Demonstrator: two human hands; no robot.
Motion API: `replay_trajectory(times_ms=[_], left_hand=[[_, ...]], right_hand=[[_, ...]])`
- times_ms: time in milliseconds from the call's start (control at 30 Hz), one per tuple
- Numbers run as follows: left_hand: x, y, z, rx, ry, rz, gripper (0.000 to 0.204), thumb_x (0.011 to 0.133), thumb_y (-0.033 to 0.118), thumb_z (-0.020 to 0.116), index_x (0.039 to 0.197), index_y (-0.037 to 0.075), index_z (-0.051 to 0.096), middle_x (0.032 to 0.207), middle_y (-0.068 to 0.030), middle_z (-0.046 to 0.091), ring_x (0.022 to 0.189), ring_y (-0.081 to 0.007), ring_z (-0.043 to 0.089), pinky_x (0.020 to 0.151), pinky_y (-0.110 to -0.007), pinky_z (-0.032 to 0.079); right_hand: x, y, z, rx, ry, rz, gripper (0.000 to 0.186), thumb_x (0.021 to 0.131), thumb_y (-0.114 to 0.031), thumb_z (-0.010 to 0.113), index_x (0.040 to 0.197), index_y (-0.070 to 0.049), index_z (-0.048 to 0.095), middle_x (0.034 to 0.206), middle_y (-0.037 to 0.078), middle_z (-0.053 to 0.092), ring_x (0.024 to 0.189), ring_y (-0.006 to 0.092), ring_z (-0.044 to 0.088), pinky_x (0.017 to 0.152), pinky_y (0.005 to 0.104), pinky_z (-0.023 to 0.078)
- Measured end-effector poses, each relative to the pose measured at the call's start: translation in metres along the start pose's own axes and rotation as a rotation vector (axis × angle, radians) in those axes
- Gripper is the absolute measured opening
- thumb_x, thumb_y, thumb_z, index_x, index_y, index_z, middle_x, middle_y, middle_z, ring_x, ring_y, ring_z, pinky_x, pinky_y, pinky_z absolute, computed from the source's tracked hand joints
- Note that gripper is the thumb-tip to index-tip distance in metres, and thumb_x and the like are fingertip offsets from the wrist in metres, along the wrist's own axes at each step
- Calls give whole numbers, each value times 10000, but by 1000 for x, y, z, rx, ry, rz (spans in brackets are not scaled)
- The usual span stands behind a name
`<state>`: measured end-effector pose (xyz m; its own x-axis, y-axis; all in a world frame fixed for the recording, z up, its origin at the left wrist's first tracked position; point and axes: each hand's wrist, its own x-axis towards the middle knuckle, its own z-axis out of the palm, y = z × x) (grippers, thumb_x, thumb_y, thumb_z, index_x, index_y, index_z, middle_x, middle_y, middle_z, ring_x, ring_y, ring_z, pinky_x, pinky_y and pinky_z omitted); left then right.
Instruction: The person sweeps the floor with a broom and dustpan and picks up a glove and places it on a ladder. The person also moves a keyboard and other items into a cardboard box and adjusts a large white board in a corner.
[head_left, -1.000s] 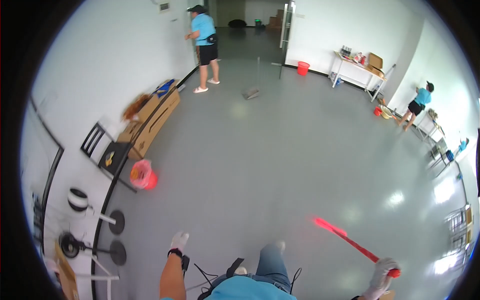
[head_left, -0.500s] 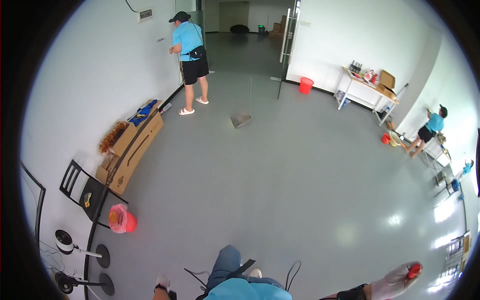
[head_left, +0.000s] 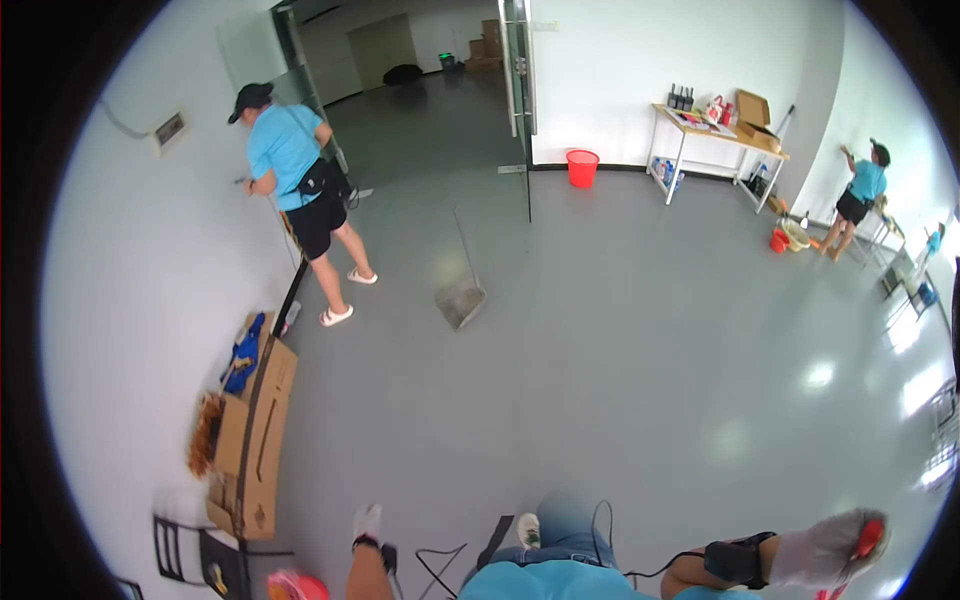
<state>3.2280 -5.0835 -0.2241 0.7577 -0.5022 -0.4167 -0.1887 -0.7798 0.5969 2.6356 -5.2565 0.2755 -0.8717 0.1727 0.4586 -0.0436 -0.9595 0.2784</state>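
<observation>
My right hand [head_left: 822, 550], in a pale glove, is held out at the lower right with its fingers closed around a red object [head_left: 870, 538]. Most of that object is hidden by the hand, so its kind does not show. More red peeks out below the wrist. My left hand [head_left: 367, 521], also gloved, hangs low beside my body; its fingers are too small and blurred to read, and nothing shows in it. Ahead on the floor stands a long-handled dustpan [head_left: 462, 305], apart from both hands.
A person [head_left: 290, 165] in a blue shirt works at the left wall by a glass door [head_left: 518, 90]. Cardboard boxes [head_left: 262, 440] and a black chair [head_left: 222, 560] line that wall. A red bucket [head_left: 582, 170] and a table [head_left: 720, 128] stand at the back; another person [head_left: 862, 188] is far right.
I have walked forward and the view has turned: the dustpan, boxes and near person are closer. My left hand has swung forward; my right still holds the red object.
</observation>
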Motion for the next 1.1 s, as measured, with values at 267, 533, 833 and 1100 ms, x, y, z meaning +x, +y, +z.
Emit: replay_trajectory(times_ms=[267, 533, 833, 1100], left_hand=[[158, 402, 56, 87, -235, 608, 352, 803, 172, 545, 1124, 27, 539, 1123, -156, 564, 1049, -246, 542, 906, -316, 411], [355, 554, 86, 514, -173, 815, 416, 733, 192, 601, 1120, 59, 530, 1160, -146, 525, 1113, -268, 475, 925, -360, 391], [579, 800, 178, 1395, -53, 1366, 779, 624, 331, 719, 1290, 174, 347, 1386, -128, 240, 1289, -324, 205, 1042, -446, 206], [664, 844, 293, 2021, -648, 1357, 550, 658, 412, 689, 1099, 116, 549, 1104, -111, 576, 1040, -252, 549, 854, -381, 458]], right_hand=[[-130, 141, -31, -71, -3, -32, 51, 805, 2, 505, 778, -30, 477, 722, 54, 516, 699, 167, 528, 719, 300, 458], [-217, 297, -7, -157, -64, 15, 43, 820, -9, 497, 851, -27, 472, 782, 77, 511, 750, 180, 530, 753, 324, 457], [-366, 302, 54, -132, 218, 87, 100, 837, -22, 488, 934, -23, 467, 848, 102, 505, 808, 195, 531, 791, 351, 457], [-503, 267, 202, -41, 285, -197, 287, 817, -23, 515, 1081, -29, 401, 999, 127, 477, 937, 222, 499, 901, 419, 400]])
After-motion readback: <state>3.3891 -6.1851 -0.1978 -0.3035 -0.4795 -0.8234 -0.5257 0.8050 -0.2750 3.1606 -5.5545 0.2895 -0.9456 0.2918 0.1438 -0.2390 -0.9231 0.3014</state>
